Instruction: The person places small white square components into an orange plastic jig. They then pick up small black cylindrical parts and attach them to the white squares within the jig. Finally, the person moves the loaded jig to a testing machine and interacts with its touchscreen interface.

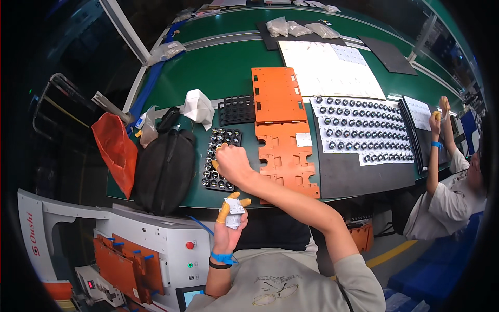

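My left hand (228, 223), with yellow finger cots and a blue wrist strap, grips a small stack of white square plates (234, 206) dotted with holes. It is near the table's front edge. My right hand (234, 164) reaches across to a black tray (223, 188) filled with rows of round black parts (213, 176) with shiny tops. Its fingers, also in yellow cots, curl down over the tray's middle. Whatever they pinch is hidden under the hand.
An orange fixture plate (280, 99) lies right of the trays. Beyond it, white sheets (358, 125) carry rows of black round parts. Left are a black bag (165, 169) and orange sack (117, 151). A person (442, 192) works at the right.
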Action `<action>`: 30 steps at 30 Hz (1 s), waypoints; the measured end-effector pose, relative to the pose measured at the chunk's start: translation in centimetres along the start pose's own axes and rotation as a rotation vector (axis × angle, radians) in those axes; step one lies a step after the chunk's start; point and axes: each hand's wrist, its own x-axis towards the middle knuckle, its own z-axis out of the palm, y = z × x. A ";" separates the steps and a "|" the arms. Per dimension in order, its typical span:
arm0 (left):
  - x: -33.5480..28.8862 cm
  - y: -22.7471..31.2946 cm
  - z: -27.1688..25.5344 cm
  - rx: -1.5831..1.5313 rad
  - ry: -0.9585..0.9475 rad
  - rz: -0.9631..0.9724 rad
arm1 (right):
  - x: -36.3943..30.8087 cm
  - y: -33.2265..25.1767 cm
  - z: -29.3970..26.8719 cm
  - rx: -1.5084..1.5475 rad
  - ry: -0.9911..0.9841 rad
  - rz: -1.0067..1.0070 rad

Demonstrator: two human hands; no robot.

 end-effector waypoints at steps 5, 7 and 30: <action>0.2 0.3 0.0 0.057 -0.030 0.023 | 0.2 -0.1 -0.1 -0.024 0.005 0.016; -0.1 0.3 0.2 0.024 -0.029 0.026 | 0.1 0.3 -0.5 0.049 0.009 0.002; 1.2 -0.2 4.5 0.599 -0.192 0.505 | -11.6 2.8 -14.7 0.814 -0.096 0.057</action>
